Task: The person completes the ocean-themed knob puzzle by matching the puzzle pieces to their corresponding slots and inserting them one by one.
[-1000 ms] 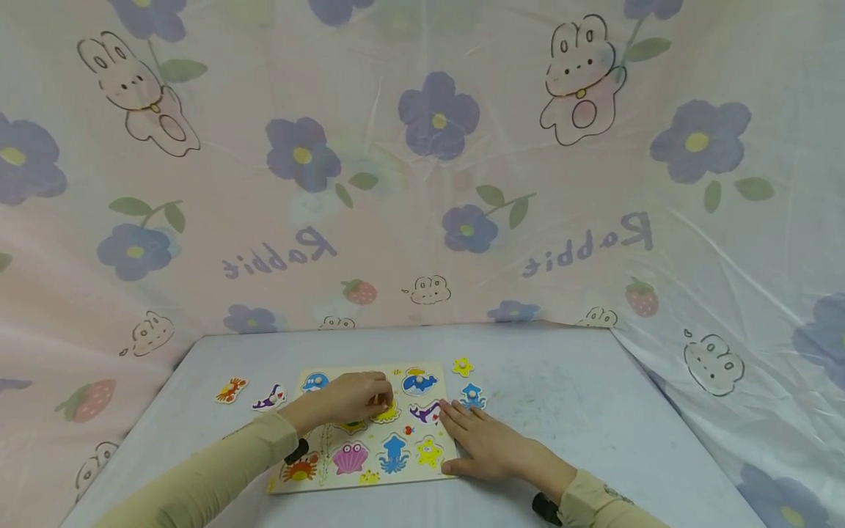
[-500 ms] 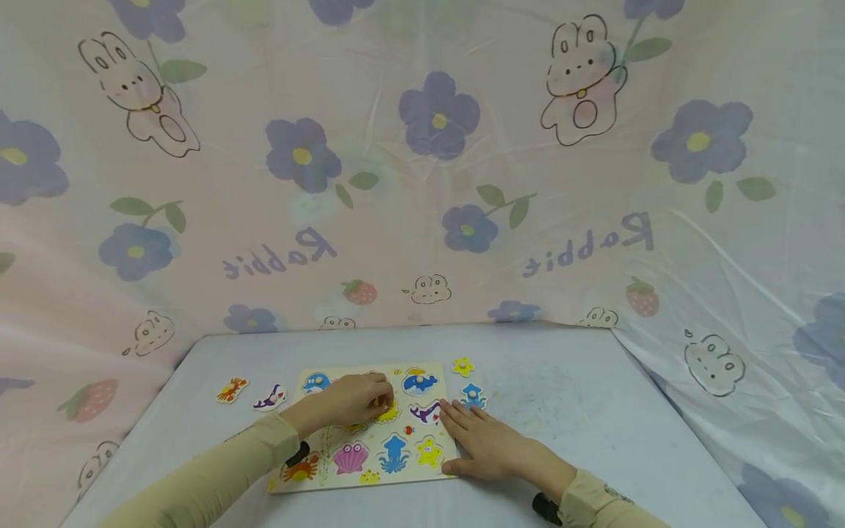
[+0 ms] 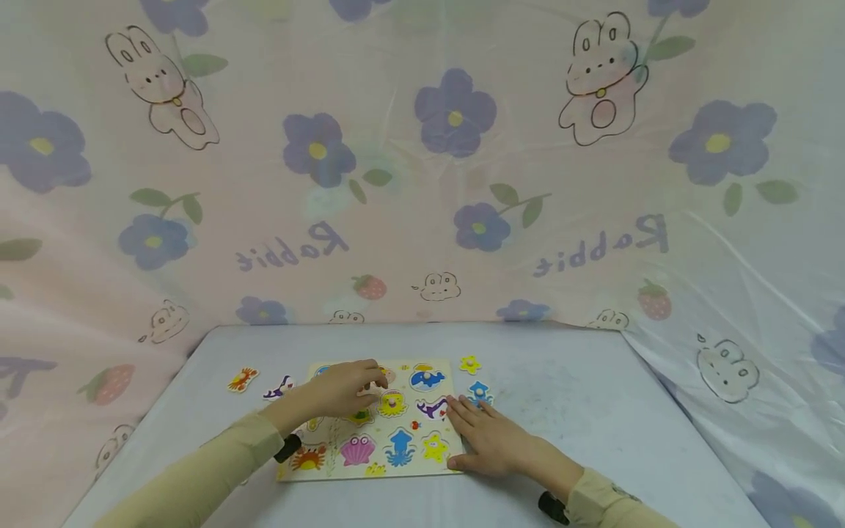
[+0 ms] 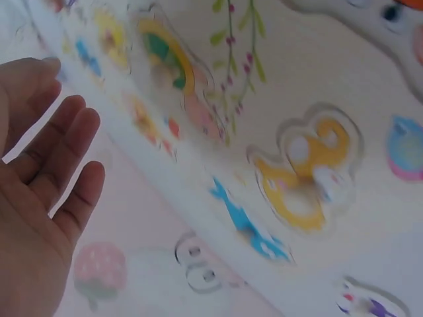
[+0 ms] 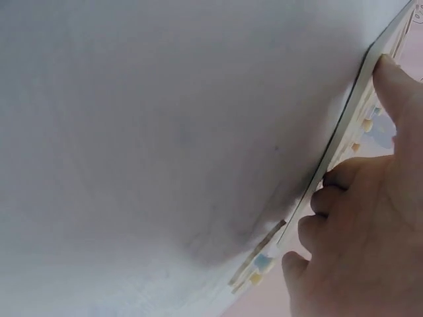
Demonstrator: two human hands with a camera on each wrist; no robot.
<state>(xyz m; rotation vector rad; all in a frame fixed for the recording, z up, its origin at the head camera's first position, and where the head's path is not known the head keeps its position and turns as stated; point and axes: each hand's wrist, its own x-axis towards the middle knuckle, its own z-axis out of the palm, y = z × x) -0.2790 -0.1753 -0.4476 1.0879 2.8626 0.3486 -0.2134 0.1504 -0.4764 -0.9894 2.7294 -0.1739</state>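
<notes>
A wooden peg puzzle board [image 3: 330, 475] with sea-animal pictures lies on the table. My left hand [image 3: 343, 389] hovers over its upper middle with relaxed fingers, holding nothing; the left wrist view shows these fingers apart from the board. Just right of them, a yellow octopus piece [image 3: 392, 403] with a knob sits in the board. A blue whale piece [image 3: 428, 378] sits farther right, and a yellow seahorse piece [image 4: 310, 178] shows in the left wrist view. My right hand [image 3: 491, 440] rests on the board's right edge. Part of the board's top row is hidden behind the left hand.
Loose on the table are a crab piece [image 3: 243, 379] and a purple whale-like piece [image 3: 279, 387] left of the board. To the right lie a starfish piece [image 3: 470, 364] and a blue squid piece [image 3: 480, 392]. A patterned curtain [image 3: 396, 183] hangs behind the table.
My left hand has come off the octopus piece, shifting up and left with its fingers loosening. The octopus now shows fully. The right hand stays on the edge; the head view has shifted slightly.
</notes>
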